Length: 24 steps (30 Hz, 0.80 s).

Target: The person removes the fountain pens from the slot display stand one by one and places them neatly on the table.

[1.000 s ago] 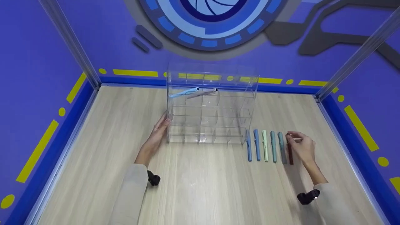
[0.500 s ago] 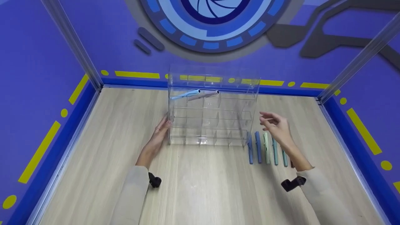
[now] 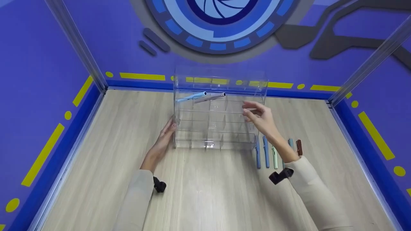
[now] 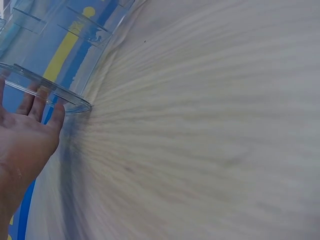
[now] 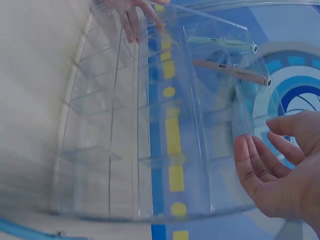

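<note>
A clear plastic display rack [image 3: 199, 140] with tiers of small compartments stands mid-table in the head view. Two pens lie slanted in its top tier: a light blue pen [image 3: 192, 96] and a grey-brown pen [image 3: 210, 98]. My left hand [image 3: 161, 139] touches the rack's left side with fairly straight fingers, also seen in the left wrist view. At the upper right front of the rack is my right hand [image 3: 261, 118], fingers loosely bent. The right wrist view shows nothing between these fingers [image 5: 245, 155].
Right of the rack lie several pens in a row, including a blue pen [image 3: 266, 152], a light green pen [image 3: 275, 158] and a dark red pen [image 3: 299, 147]. My right forearm partly covers this row. Blue walls [image 3: 135, 64] enclose the wooden table [image 3: 199, 192].
My right hand has moved left and away from the dark red pen to the front of the rack. The left hand stays at the rack's side.
</note>
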Available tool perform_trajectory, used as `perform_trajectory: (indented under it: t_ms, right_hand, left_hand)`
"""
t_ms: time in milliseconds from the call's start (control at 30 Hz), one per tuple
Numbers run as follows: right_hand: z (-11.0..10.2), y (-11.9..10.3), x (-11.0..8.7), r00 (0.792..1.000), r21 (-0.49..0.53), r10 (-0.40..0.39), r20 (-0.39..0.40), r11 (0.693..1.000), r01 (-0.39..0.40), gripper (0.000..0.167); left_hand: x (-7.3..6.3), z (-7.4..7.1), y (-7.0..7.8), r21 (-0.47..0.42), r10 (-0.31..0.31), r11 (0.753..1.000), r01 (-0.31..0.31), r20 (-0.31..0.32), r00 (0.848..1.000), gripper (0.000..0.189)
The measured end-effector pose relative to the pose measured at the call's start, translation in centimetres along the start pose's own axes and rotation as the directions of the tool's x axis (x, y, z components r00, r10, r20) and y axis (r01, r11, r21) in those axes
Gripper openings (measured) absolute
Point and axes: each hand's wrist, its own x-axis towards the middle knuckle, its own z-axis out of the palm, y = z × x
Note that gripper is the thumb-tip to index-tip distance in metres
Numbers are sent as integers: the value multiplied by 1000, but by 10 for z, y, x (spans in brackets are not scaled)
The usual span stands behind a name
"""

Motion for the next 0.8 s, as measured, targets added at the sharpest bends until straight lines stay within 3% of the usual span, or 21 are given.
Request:
perform_trajectory:
  t_ms: [200, 433, 800]
  right_hand:
    - [21, -10, 16, 998, 69, 66, 23, 995, -67, 38]
    - [43, -19, 32, 993, 164, 99, 70, 980, -110, 46]
    - [74, -15, 50, 971, 309, 153, 185, 929, -205, 46]
  left_hand:
    - [-1, 1, 0, -8, -24, 1000, 24, -34, 999, 70]
    - [-2, 1, 3, 13, -4, 1000, 5, -39, 999, 68]
    - [-1, 4, 0, -4, -13, 1000, 13, -41, 999, 71]
